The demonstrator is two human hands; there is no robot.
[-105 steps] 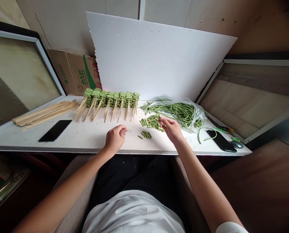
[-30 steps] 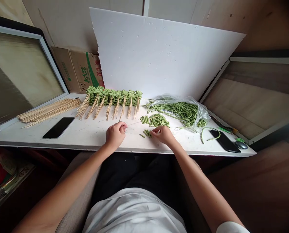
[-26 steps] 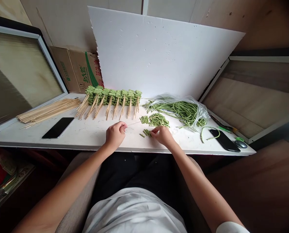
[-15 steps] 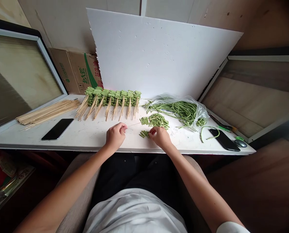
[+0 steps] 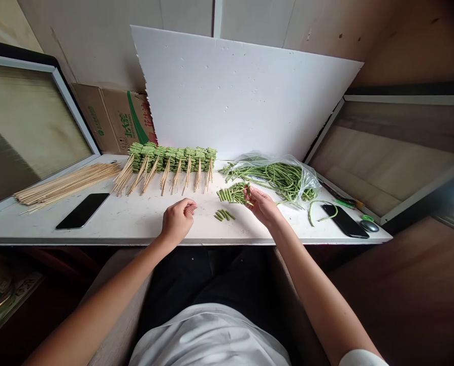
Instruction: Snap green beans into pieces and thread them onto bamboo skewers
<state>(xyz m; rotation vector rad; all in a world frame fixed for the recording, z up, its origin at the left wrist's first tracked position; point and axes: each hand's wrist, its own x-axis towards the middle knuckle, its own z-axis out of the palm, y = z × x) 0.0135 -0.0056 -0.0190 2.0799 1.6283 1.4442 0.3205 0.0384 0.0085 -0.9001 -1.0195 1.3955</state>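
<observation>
My left hand (image 5: 178, 218) is closed above the white table, its fingers pinched on the end of a thin skewer that is hardly visible now. Short green bean pieces (image 5: 223, 194) sit side by side at the skewer's far end. My right hand (image 5: 263, 204) is at the right side of the pile of cut green beans (image 5: 236, 191), thumb and fingertips pinched on a bean piece (image 5: 248, 188). Between my hands, nearer the table's front edge, lies a small row of cut beans (image 5: 224, 215).
Finished bean skewers (image 5: 173, 158) are stacked at the back, beside loose bamboo skewers (image 5: 67, 183). Long beans (image 5: 284, 175) lie in a clear plastic bag (image 5: 309, 178). Phones (image 5: 83, 211) (image 5: 345, 220) lie on both sides. A white foam board (image 5: 246, 96) stands behind.
My right hand has moved from the small row of cut beans up and right to the pile. My left hand stays nearly in place. The whole view has shifted slightly.
</observation>
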